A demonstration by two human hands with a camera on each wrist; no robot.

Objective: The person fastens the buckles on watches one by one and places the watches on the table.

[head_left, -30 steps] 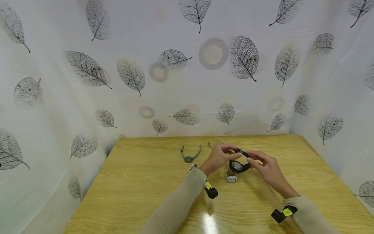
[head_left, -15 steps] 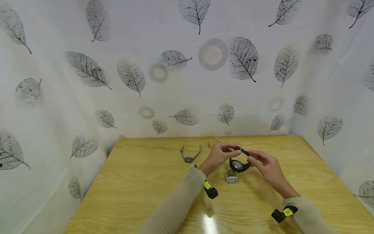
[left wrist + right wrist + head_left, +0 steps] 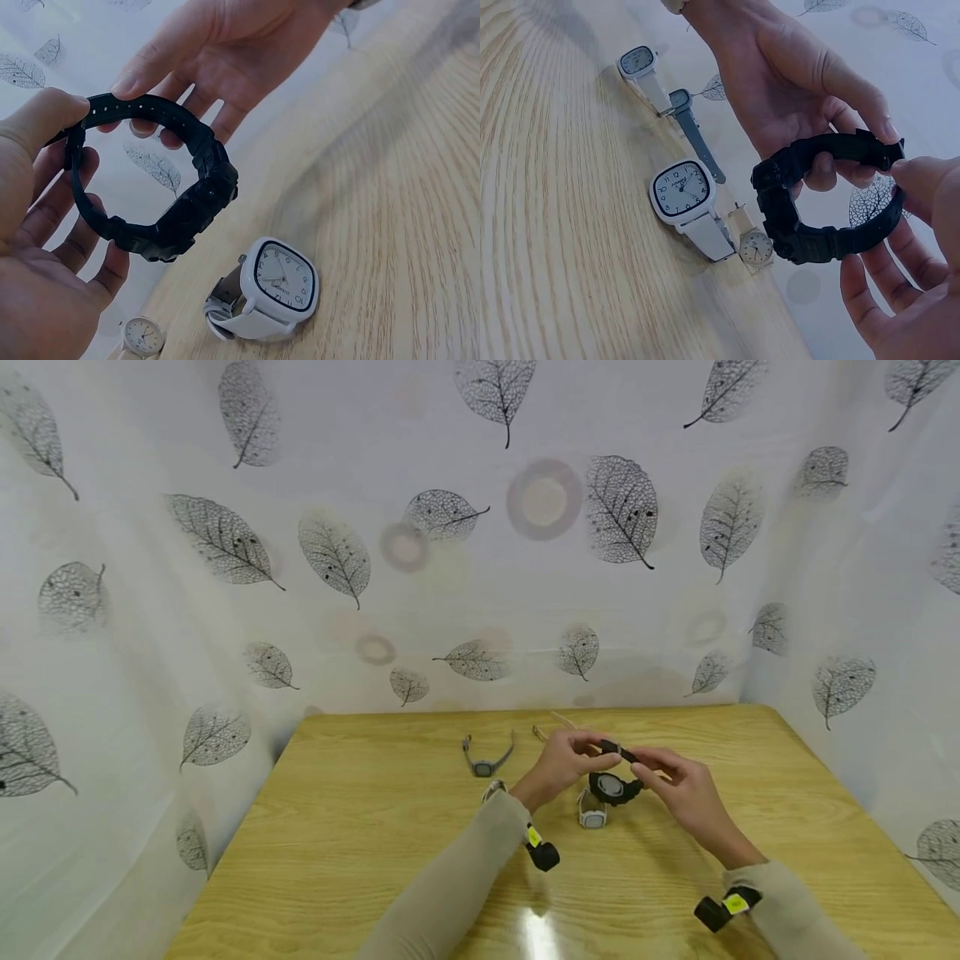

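Both hands hold a black wristwatch (image 3: 611,787) above the table, its strap looped into a ring. My left hand (image 3: 562,764) pinches the strap near the buckle between thumb and fingers. From the other side, my right hand (image 3: 686,793) pinches the strap with its thumb and fingers. In the right wrist view, the two thumbs nearly meet at the strap end (image 3: 881,150). The black case hangs at the bottom of the loop, its dial turned from both wrist cameras. Just below it, a white square-faced watch (image 3: 285,281) stands on the table with its strap looped.
A grey watch (image 3: 483,768) lies farther left on the wooden table (image 3: 337,843). Another white watch (image 3: 636,61) is partly hidden by my left forearm. Behind my left hand is a small round-faced watch (image 3: 756,247) with a pale strap. A leaf-patterned curtain (image 3: 480,593) surrounds the table.
The black strap has tipped slightly between my fingers, so its upper part lies a little lower than half a second ago. Both hands have stayed almost in place.
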